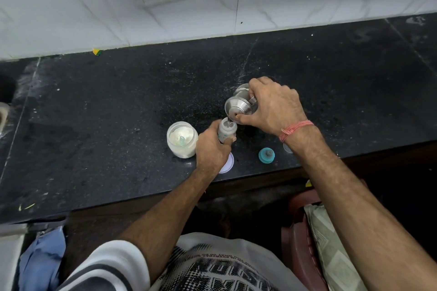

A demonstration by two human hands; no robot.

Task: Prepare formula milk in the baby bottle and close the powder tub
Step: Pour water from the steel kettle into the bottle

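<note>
left hand (212,149) grips the small bottle (226,131), hiding its lower part and half the white lid (227,162). right hand (274,106) holds a tilted shiny steel cup (238,107) above it. open powder tub (182,139) at nine o'clock of the bottle.

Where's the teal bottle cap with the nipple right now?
In the head view, the teal bottle cap stands on the black counter near its front edge, under the right forearm, right of the baby bottle.

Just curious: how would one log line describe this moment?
left hand: holds baby bottle | right hand: tips steel cup into it | powder tub: open
</note>
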